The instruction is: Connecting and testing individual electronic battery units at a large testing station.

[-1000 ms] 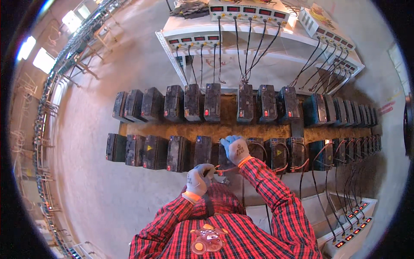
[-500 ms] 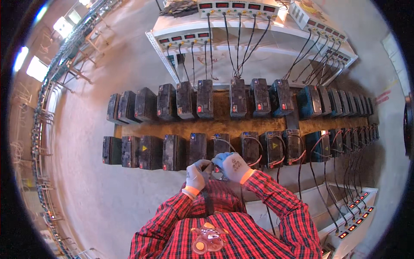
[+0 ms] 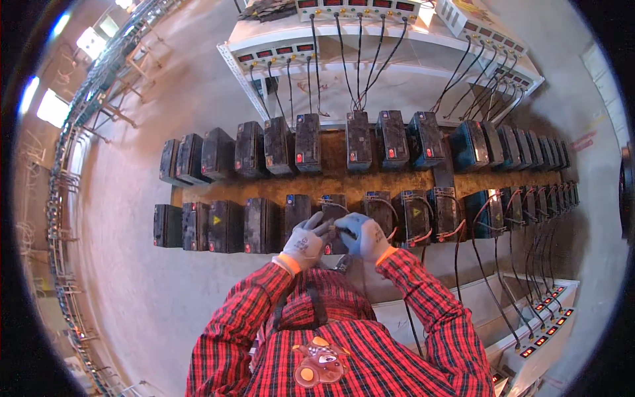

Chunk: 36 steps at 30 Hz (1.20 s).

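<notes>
Both my hands wear grey and blue work gloves and meet over one black battery (image 3: 333, 206) in the near row. My left hand (image 3: 303, 241) and my right hand (image 3: 362, 236) pinch a small clip on a thin cable at that battery's near end. What exactly sits between the fingers is too small to make out. Batteries to the right (image 3: 413, 215) carry looped black and red leads; those to the left (image 3: 261, 223) carry none.
Two rows of black batteries lie on a rusty brown board (image 3: 337, 178) on the concrete floor. White charger racks with red displays stand at the far side (image 3: 344, 40) and at the near right (image 3: 536, 331), with black cables running down to the batteries.
My right hand came back from the battery tops to meet the left hand. Both hands now work close together over one battery, and my view has shifted slightly.
</notes>
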Tool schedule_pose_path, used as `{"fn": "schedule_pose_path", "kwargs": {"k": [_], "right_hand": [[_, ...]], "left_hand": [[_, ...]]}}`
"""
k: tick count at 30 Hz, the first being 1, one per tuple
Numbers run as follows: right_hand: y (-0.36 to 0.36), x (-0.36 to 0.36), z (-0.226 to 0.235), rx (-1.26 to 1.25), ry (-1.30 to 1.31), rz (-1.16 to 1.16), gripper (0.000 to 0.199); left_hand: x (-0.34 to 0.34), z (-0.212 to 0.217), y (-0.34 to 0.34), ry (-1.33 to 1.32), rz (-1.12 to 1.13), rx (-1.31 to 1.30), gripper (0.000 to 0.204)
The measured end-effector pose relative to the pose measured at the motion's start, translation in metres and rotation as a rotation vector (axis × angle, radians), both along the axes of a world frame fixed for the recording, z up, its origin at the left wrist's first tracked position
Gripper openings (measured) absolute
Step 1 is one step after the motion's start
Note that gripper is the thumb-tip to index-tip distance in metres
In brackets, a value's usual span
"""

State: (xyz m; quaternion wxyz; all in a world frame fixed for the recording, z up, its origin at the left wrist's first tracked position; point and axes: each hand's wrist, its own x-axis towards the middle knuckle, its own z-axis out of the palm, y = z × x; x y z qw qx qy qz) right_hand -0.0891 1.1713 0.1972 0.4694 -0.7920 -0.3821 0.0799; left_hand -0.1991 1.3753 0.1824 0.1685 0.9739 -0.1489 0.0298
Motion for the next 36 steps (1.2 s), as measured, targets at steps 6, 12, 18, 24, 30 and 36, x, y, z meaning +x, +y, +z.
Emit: {"fn": "schedule_pose_path", "kwargs": {"k": [6,12,18,24,30,36], "right_hand": [[-0.005,-0.019,-0.007,-0.066,-0.11,0.128,0.031],[-0.002,-0.03,-0.019,-0.16,-0.18,0.154,0.027],[0.004,-0.038,-0.033,-0.216,-0.284,0.167,0.021],[0.008,-0.04,-0.037,-0.246,-0.348,0.131,0.018],[0.01,-0.042,-0.035,-0.305,-0.373,0.12,0.015],[0.013,-0.043,-0.041,-0.311,-0.383,0.124,0.014]], "left_hand": [[0.014,-0.012,0.013,0.045,-0.131,0.065,0.034],[0.024,-0.003,0.023,0.05,-0.167,-0.089,0.033],[0.026,-0.006,0.029,0.064,-0.188,-0.119,0.036],[0.027,-0.012,0.03,0.058,-0.204,-0.125,0.036],[0.026,-0.008,0.029,0.071,-0.201,-0.123,0.038],[0.023,-0.001,0.029,0.091,-0.177,-0.123,0.039]]}}
